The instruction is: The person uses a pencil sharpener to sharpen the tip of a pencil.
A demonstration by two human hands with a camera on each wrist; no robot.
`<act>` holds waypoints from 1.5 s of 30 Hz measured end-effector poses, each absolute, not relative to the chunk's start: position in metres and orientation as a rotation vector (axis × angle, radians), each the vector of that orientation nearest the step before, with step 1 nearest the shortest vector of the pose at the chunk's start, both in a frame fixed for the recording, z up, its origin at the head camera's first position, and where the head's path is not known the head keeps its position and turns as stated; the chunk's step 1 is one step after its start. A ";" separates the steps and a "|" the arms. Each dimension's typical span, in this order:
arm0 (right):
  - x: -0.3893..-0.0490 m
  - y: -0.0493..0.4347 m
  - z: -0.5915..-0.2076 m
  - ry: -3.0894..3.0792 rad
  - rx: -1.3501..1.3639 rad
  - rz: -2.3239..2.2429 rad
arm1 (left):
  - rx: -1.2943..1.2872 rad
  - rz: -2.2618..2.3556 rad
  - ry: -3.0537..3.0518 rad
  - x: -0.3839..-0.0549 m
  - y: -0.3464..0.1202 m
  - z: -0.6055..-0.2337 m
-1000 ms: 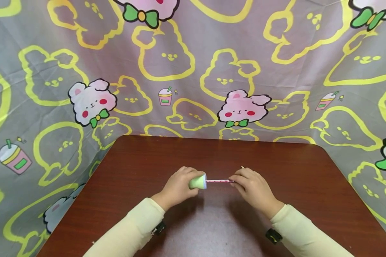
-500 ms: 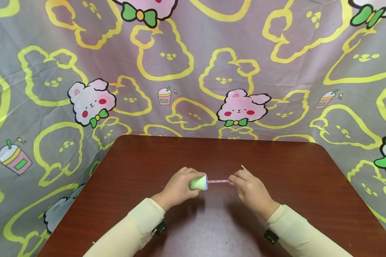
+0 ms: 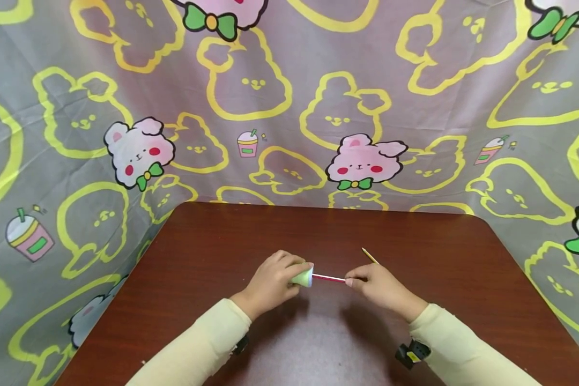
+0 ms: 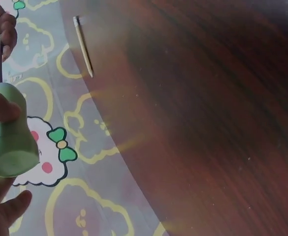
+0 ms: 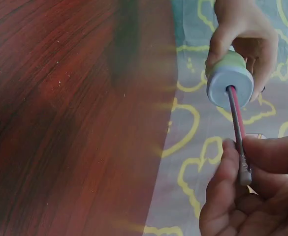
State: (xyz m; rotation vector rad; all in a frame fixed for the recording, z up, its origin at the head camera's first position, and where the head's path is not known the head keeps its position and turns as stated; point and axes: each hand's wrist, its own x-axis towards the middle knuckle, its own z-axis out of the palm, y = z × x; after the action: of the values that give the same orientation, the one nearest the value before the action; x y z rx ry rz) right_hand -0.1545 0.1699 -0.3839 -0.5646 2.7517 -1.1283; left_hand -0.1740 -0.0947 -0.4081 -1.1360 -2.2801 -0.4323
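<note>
My left hand [image 3: 270, 279] grips a pale green pencil sharpener [image 3: 301, 277], tilted on its side above the table. In the left wrist view the sharpener [image 4: 12, 132] shows a waisted body, with fingers wrapped around it. Its pale blue end [image 5: 217, 91], with a round hole, faces my right hand in the right wrist view. A red and dark striped pencil [image 5: 236, 115] has its front end inside that hole, so the tip is hidden. With thumb and fingertips, my right hand [image 3: 383, 289] pinches this pencil near its back end.
A second, light wooden pencil [image 4: 83, 46] lies on the brown table [image 3: 251, 230], beyond my right hand in the head view. Around the table hangs a patterned grey curtain [image 3: 289, 128]. Black wrist cameras sit under both sleeves.
My right hand has rolled over, and the pencil has turned in the sharpener, its printed side giving way to a plain stripe. More of the pencil lying on the table shows. The left hand stays nearly still.
</note>
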 end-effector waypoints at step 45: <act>-0.156 0.170 -0.387 2.945 -0.794 -1.137 | -1.152 -0.368 -2.097 -0.173 -0.096 -0.407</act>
State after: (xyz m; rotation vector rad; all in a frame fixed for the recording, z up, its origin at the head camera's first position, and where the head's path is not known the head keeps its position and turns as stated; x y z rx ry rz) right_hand -0.1562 0.1699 -0.3875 -0.7943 2.9451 -1.1370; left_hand -0.1733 -0.0955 -0.4068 -1.1518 -2.0973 -0.3679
